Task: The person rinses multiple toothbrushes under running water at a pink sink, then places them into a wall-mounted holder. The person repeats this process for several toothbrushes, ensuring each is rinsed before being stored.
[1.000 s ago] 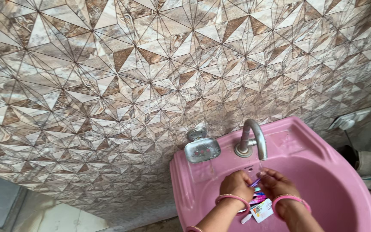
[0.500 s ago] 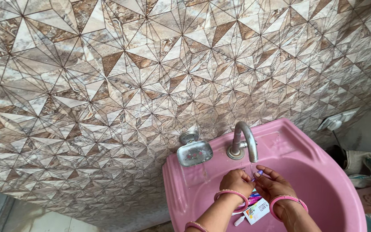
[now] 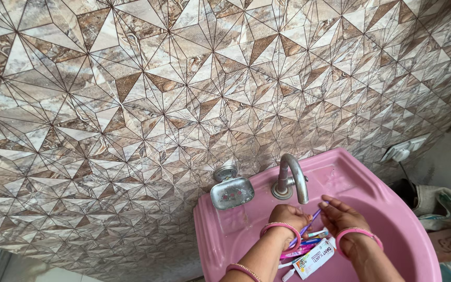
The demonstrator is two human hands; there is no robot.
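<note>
Change since the earlier frames: the view has shifted, so basin and hands sit lower and further left; the hands have moved slightly apart.

Left hand (image 3: 286,218): grip closed on the near end of a thin purple toothbrush (image 3: 309,223), under the metal tap (image 3: 292,177).

Right hand (image 3: 342,219): fingers loosely curled at the brush's far tip; whether they pinch it I cannot tell.

Pink basin (image 3: 392,209): holds a toothpaste tube (image 3: 314,258) and what seem further brushes, near, below the wrists.

Soap dish (image 3: 232,192): metal, on the tiled wall (image 3: 131,104) left of the tap.

Risk: a wet handle may slip into the bowl; the tube may slide toward the drain.

Hidden: the drain, any water stream, the brush head, the basin's near edge (cut off).
</note>
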